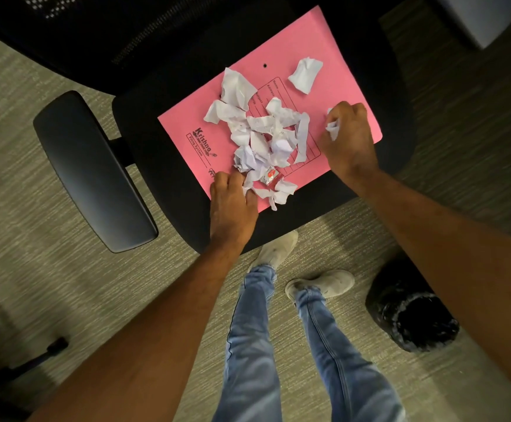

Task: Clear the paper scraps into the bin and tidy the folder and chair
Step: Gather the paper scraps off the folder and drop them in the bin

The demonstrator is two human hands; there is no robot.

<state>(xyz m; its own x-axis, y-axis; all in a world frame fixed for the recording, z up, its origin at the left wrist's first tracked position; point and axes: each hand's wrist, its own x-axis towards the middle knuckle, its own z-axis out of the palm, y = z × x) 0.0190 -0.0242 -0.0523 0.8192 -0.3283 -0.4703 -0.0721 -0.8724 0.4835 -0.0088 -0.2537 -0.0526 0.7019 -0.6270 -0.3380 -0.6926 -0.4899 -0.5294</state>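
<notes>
Black chair seat (169, 166) bears pink folder (293, 50); right hand (348, 138) clenches crumpled scrap (332, 129).

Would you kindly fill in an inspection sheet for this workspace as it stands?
Surface: black chair seat, carrying the folder.
Job's things: pink folder flat on seat; white paper scraps heaped on it, one stray scrap; lined bin on floor.
Clutter: red wrapper among scraps.
Grips: left hand at pile's near edge; right hand closed on a scrap.
Cables: nothing seen.
Surroundings: carpet, armrest.
</notes>
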